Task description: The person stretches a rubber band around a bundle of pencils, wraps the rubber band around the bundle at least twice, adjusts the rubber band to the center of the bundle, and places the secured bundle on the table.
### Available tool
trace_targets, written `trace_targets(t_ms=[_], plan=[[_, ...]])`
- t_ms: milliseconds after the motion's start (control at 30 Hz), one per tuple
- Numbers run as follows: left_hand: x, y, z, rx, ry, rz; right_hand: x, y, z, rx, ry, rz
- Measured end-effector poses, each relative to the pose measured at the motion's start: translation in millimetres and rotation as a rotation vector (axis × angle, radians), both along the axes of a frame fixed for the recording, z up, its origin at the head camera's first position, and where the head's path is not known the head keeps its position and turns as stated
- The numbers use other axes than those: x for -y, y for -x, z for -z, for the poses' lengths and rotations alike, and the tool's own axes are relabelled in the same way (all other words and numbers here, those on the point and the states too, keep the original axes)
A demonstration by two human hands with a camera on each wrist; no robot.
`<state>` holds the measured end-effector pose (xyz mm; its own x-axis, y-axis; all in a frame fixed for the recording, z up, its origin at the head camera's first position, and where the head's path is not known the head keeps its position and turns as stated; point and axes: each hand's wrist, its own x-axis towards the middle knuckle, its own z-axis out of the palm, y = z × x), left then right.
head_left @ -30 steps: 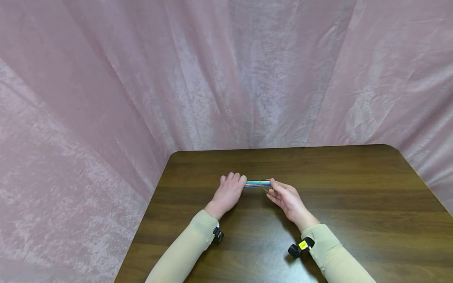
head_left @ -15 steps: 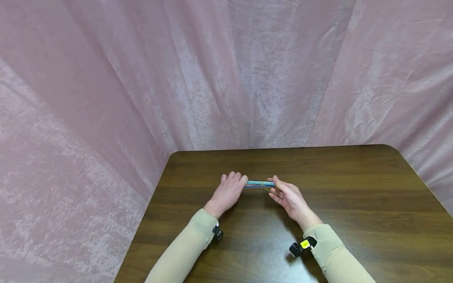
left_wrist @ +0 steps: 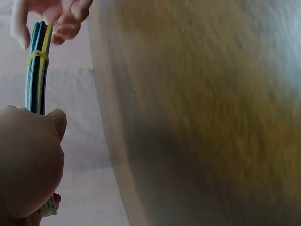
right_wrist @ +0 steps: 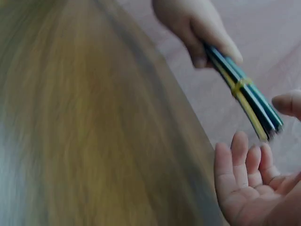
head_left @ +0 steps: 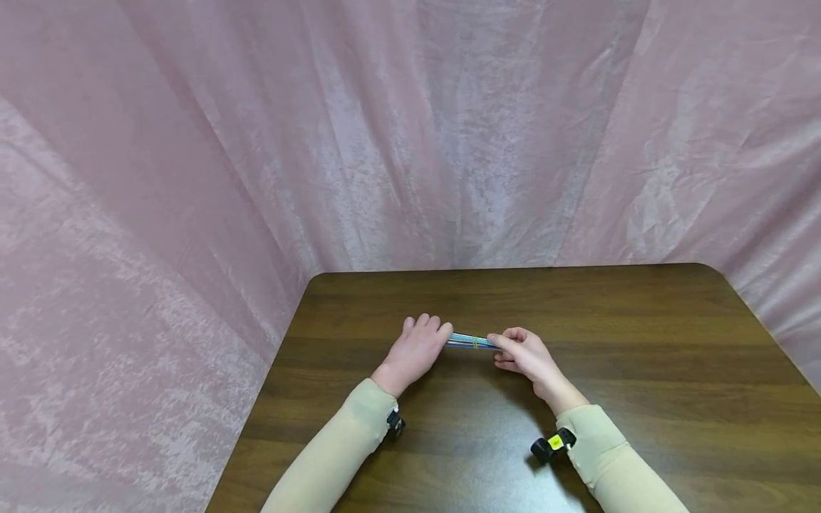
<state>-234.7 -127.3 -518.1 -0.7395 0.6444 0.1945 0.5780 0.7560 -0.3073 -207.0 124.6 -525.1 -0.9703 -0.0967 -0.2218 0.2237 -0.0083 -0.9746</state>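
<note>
A bundle of thin, pencil-like coloured sticks (head_left: 464, 340), in blue, dark and yellow shades, is held above the table. My left hand (head_left: 415, 354) grips its left part, with fingers and thumb round it. A yellow rubber band (right_wrist: 241, 86) sits snugly round the bundle, between my left hand and the free end. Beside that free end is my right hand (right_wrist: 256, 188), fingers loosely extended and thumb apart from the sticks in the right wrist view. In the left wrist view the other end of the bundle sticks out below my left hand (left_wrist: 30, 160).
The brown wooden table (head_left: 641, 342) lies beneath both hands, its rounded far edge against a pink curtain (head_left: 481, 142). Small black wrist cameras are strapped over both beige sleeves (head_left: 340, 449).
Earlier my right fingers pulled a loop of the rubber band out from the bundle. They have let go, and the band now lies tight. Both hands have shifted slightly right.
</note>
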Motion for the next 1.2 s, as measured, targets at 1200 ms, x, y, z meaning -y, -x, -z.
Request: trace_targets(t_ms=[1200], plan=[[-19.8, -5.2, -8.2, -0.118, 0.023, 0.010, -19.7, 1.5, -2.4, -0.936, -1.111, -0.342]])
